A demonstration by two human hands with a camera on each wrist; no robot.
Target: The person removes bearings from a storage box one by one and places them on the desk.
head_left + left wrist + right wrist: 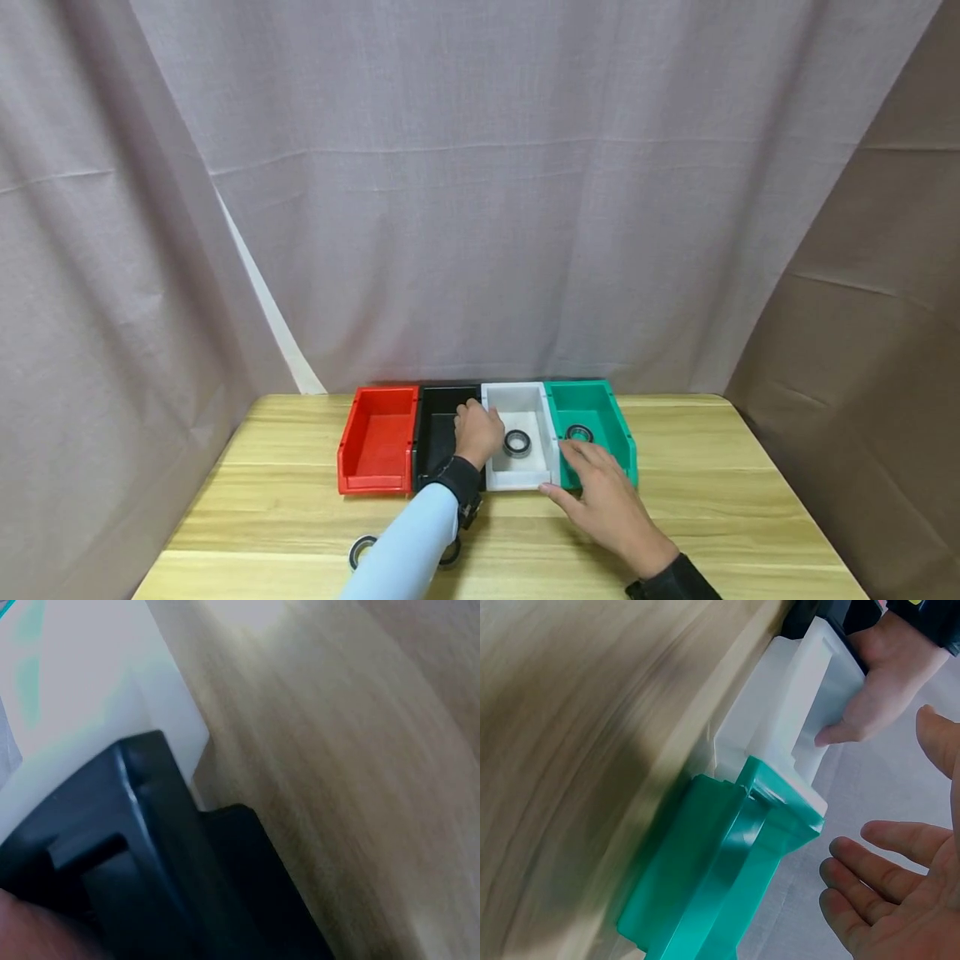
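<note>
White bin (517, 477) sits between black bin (438, 417) and green bin (600, 412), a ring (517, 442) inside. Left hand (477, 433) grips its wall; right hand (603, 500) hovers released. I would steady both sides evenly.

We can read no text, label, brand, number or sign in any view. The four bins by our hands, red (377, 439), black (438, 425), white (525, 408) and green (600, 412), show plain walls with no lettering that we can make out. The wrist views are blurred, and the near faces of the bins there carry no readable marks.
</note>
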